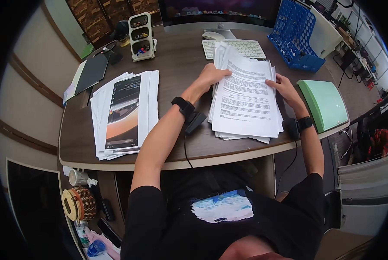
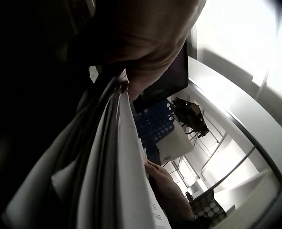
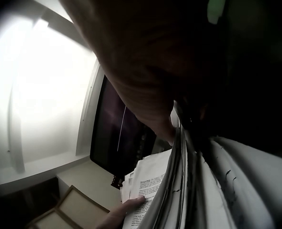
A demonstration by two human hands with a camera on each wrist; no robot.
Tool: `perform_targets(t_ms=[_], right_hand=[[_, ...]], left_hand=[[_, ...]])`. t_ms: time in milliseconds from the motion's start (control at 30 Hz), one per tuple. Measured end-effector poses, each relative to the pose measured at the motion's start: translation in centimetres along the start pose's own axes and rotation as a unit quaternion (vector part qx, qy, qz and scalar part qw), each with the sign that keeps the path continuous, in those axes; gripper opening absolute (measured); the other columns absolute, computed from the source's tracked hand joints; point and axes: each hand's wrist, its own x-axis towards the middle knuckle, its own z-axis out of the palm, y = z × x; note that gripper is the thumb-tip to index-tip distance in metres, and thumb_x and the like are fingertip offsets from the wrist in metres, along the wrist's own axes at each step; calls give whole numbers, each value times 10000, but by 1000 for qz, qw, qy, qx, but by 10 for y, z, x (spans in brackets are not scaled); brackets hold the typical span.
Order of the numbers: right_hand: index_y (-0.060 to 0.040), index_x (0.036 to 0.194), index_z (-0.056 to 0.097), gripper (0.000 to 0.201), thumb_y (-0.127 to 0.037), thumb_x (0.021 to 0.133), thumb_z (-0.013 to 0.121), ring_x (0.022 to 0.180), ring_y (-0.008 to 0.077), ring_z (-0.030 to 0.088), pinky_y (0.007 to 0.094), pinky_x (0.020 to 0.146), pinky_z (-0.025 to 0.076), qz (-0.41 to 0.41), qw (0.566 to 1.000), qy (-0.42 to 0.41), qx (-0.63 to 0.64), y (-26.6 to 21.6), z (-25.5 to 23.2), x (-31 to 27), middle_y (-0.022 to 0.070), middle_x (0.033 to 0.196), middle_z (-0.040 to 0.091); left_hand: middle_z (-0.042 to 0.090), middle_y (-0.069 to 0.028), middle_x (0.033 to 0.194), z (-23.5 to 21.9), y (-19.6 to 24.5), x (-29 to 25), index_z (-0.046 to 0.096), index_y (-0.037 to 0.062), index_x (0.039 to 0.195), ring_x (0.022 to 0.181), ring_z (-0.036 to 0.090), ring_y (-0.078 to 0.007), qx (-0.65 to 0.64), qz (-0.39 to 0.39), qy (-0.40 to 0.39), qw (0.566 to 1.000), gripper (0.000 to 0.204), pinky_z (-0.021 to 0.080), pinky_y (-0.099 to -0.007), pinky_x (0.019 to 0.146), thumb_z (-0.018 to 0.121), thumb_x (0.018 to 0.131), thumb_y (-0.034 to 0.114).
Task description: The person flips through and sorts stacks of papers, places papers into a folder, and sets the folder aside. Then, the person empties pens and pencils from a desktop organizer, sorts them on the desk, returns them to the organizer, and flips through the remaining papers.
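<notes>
A thick stack of printed sheets (image 1: pixel 243 102) stands before the keyboard, its top page covered in text and a small table. The left hand (image 1: pixel 213 75) grips the stack's left edge, thumb on top. At the right edge the right hand (image 1: pixel 285 89) pinches the sheets between thumb and fingers. In the left wrist view, the left hand (image 2: pixel 146 52) holds the edges of many sheets (image 2: pixel 131 162), which fan apart below it. The right wrist view shows the right hand (image 3: pixel 136 71) holding the opposite edges (image 3: pixel 179 181), also spread in layers.
Another paper pile (image 1: pixel 150 95) with a dark photo print lies at the left. Behind are a pen organizer (image 1: pixel 141 37), keyboard (image 1: pixel 251 48), mouse (image 1: pixel 214 35) and monitor (image 1: pixel 220 13). A blue rack (image 1: pixel 295 39) and green box (image 1: pixel 323 106) stand at the right.
</notes>
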Motion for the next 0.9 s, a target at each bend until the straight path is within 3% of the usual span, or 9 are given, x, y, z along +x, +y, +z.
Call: perform_targets(t_ms=[133, 200, 333, 400, 633, 700, 733, 800, 900], right_hand=[[83, 1445, 579, 678, -341, 977, 826, 1114, 184, 704, 295, 977, 531, -13, 1000, 19, -6, -8, 15, -11, 172, 1257, 736], [68, 1425, 607, 661, -329, 951, 841, 1050, 194, 739, 323, 941, 570, -13, 999, 46, -3, -13, 22, -14, 173, 1231, 756], [61, 1424, 606, 679, -353, 944, 850, 1020, 196, 752, 317, 903, 586, -11, 997, 76, -7, -16, 27, -10, 174, 1223, 758], [63, 1425, 601, 688, -362, 946, 852, 992, 197, 759, 314, 870, 598, 7, 996, 90, -9, -18, 28, -10, 175, 1207, 762], [77, 1465, 549, 731, -375, 969, 840, 1099, 203, 739, 313, 929, 580, 3, 992, 125, 5, -6, 31, -3, 193, 1300, 726], [71, 1482, 537, 693, -367, 1015, 801, 1157, 212, 720, 325, 978, 573, -51, 984, 106, 134, -1, 31, 0, 195, 1352, 703], [71, 1482, 537, 693, -367, 1015, 801, 1157, 212, 720, 325, 978, 573, -51, 984, 105, 134, 1, 30, 0, 195, 1352, 703], [86, 1465, 549, 633, -339, 1050, 766, 1182, 226, 716, 353, 1017, 578, -2, 960, 18, 281, -15, 34, -11, 200, 1361, 700], [107, 1443, 560, 615, -327, 1056, 758, 1178, 231, 725, 363, 1026, 592, 38, 964, -25, 262, -16, 35, -11, 213, 1357, 701]], left_hand=[[711, -282, 1296, 25, -8, -5, 486, -146, 1436, 1098, 774, -330, -63, 104, 22, 992, 648, 657, -387, 926, 820, 912, 37], [695, -266, 1312, 36, -15, -11, 430, -97, 1451, 1122, 764, -335, -91, 139, 97, 981, 664, 662, -400, 936, 799, 905, -22], [667, -269, 1360, 30, -25, -20, 433, -82, 1458, 1212, 733, -354, -110, 125, 82, 983, 620, 652, -436, 1018, 746, 922, -100], [659, -271, 1374, 25, -27, -25, 417, -83, 1472, 1225, 727, -354, -164, 56, 34, 984, 609, 649, -439, 1028, 724, 946, -101], [685, -263, 1354, 23, -19, -41, 457, -88, 1456, 1202, 736, -336, -229, 118, 59, 964, 554, 649, -439, 1016, 729, 975, -50], [696, -249, 1317, 17, -16, -43, 475, -69, 1431, 1157, 749, -329, -244, 158, 57, 955, 544, 665, -430, 957, 740, 957, -46], [696, -249, 1317, 16, -15, -45, 475, -69, 1431, 1157, 749, -329, -244, 158, 58, 955, 544, 665, -430, 957, 740, 957, -46], [708, -242, 1332, 13, -14, -47, 548, -84, 1414, 1176, 743, -307, -257, 166, 55, 951, 494, 644, -420, 999, 760, 979, 17], [711, -241, 1334, 11, -14, -49, 560, -89, 1413, 1178, 744, -306, -257, 155, 56, 952, 491, 645, -418, 999, 761, 978, 21]])
